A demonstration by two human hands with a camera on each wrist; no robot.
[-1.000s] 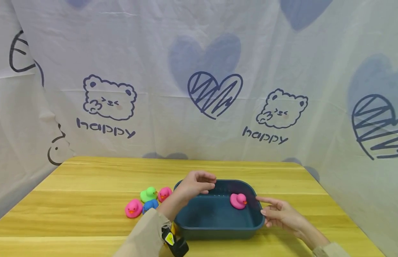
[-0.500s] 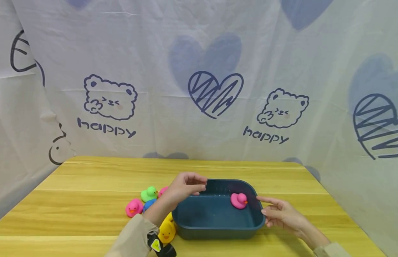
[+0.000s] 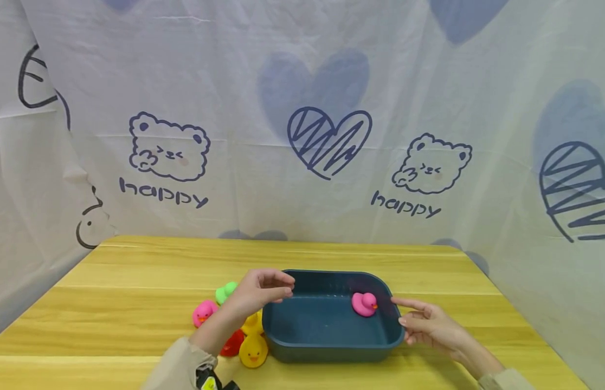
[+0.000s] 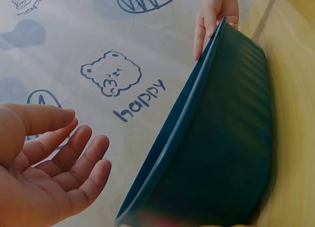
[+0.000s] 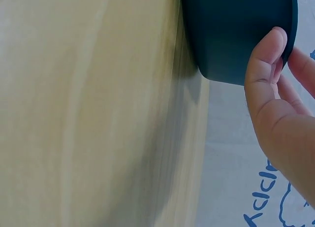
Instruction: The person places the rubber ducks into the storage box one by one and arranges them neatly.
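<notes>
A dark tub (image 3: 328,355) stands on the bench (image 3: 136,271), nearer its right edge than its left, a pink duck (image 3: 364,305) inside. The right hand (image 3: 431,325) pinches the tub's right rim; the left hand (image 3: 257,291), empty, thumb and fingers apart, hovers at its left end. A green duck (image 3: 225,293) lies toward the bench's left edge.
</notes>
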